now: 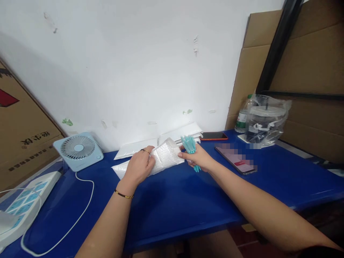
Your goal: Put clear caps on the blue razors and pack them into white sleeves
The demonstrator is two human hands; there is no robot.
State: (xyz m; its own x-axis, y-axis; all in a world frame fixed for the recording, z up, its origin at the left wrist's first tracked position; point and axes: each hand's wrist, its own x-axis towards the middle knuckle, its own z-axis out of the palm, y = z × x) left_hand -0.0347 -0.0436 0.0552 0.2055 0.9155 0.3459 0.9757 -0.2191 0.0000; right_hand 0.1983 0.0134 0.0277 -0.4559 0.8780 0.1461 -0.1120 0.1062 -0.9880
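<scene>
Two hands meet at the middle of the frame, over the blue counter (172, 204). The left hand (139, 166) has its fingers (149, 152) closed over a white padded envelope (163, 157), pinching its crinkled, bubble-textured skin near the open end; the envelope lies slanted with its lower end touching the counter. The right hand (197, 157) grips a bunch of teal plastic sticks (190, 145) in a closed fist, their tips just beside the envelope's mouth. Behind, flat white envelopes (185, 132) are stacked against the wall. Right of centre lie two phones (235, 160). At left stand a small fan (77, 148) and a power strip (25, 200).
</scene>
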